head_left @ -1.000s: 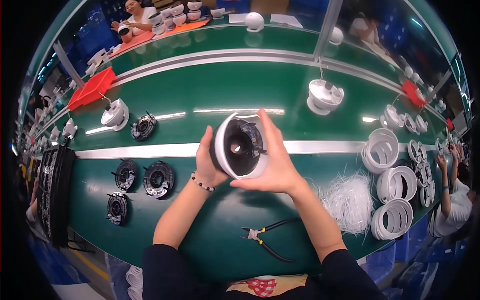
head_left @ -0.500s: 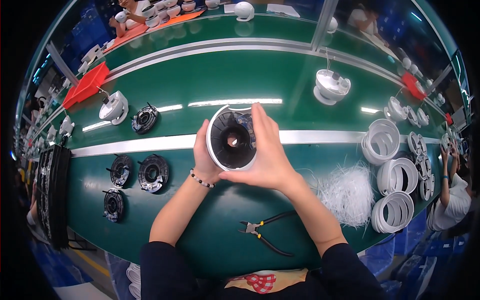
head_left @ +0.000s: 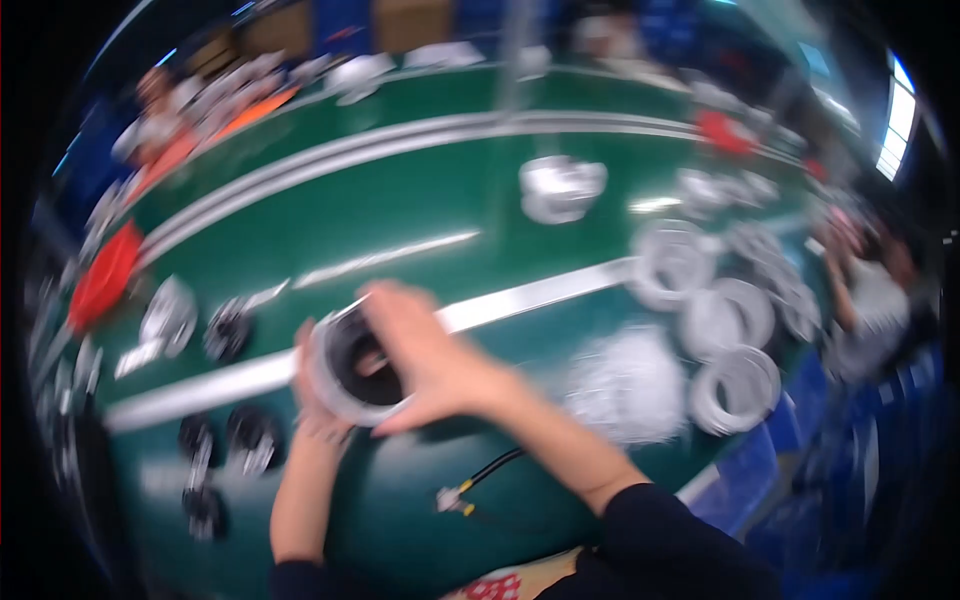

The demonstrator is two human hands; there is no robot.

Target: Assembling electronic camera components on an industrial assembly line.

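Note:
Between my two hands is a round white plastic housing (head_left: 328,372), held above the table with its opening tilted up toward me. A black part (head_left: 352,345) with a central hole sits inside it. My left hand (head_left: 308,395) is wrapped round the housing's left side, and a beaded bracelet shows at that wrist. My right hand (head_left: 430,360) grips the right rim, thumb low and fingers over the top. Below my right forearm lies a pair of cutting pliers (head_left: 455,495) with black and yellow handles. The whole picture is smeared by motion.
Several black round parts (head_left: 252,435) lie at the left. A heap of clear-white strips (head_left: 628,385) and stacked white rings (head_left: 735,390) are at the right. White assemblies (head_left: 562,190) stand on the green belt beyond the metal strip (head_left: 540,295). Another person (head_left: 865,280) works at far right.
The view has swung to the right, so the table things appear shifted left and tilted. Both hands still hold the housing, which now appears lower and further left.

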